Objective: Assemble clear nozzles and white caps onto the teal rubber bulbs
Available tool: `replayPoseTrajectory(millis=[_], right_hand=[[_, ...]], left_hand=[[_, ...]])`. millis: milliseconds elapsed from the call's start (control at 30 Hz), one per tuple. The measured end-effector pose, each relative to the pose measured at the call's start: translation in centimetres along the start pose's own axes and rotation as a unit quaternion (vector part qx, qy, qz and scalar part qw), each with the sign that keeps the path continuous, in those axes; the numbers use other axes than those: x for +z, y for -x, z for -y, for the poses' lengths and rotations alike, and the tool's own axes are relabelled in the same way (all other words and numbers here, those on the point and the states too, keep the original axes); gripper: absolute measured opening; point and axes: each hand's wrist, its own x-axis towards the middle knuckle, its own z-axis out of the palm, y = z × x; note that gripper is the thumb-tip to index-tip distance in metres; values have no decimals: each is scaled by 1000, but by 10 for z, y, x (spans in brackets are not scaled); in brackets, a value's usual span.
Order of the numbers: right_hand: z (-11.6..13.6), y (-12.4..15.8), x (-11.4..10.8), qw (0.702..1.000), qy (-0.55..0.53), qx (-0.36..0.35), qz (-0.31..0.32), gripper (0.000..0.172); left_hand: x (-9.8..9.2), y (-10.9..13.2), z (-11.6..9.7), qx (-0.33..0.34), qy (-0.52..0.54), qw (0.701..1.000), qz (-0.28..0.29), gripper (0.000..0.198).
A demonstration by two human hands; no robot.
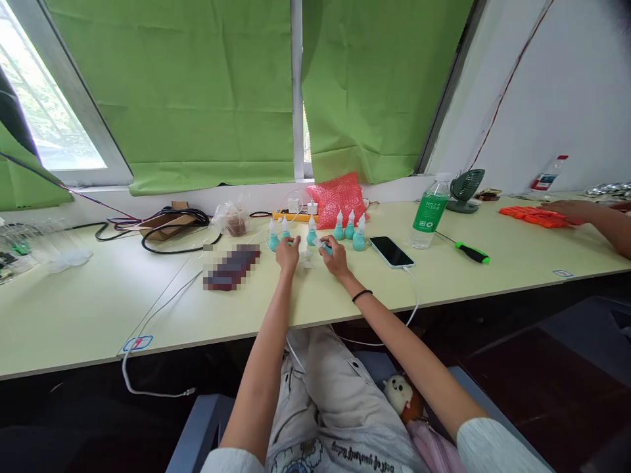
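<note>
The right hand grips a teal-and-white piece above the desk, between its front and rear edges. The left hand is positioned opposite, fingertips together; its contents cannot be determined. Teal squeeze bottles with pointed white tips stand upright beyond both hands, toward the rear edge. A red bubble-wrap pouch rests at that edge, behind the bottles. Toward the desk's right end: a phone with cable attached, a green-labelled water bottle and a screwdriver.
</note>
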Motion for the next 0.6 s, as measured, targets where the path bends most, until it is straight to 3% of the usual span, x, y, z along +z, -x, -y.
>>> replayPoseTrajectory(millis=[133,267,467,600], right_hand=[[2,1,2,1000,-17,5,20,16],[2,0,3,999,-25,16,13,15],[-1,-2,4,998,-52,30,-10,19],[-2,-3,6,996,-79,30,-13,18]], left_hand=[[4,7,-1,-37,-18,999,11,28],[4,7,-8,-29,28,999,35,27],[4,9,-16,-2,157,977,142,26],[3,10,-15,2,214,960,180,26]])
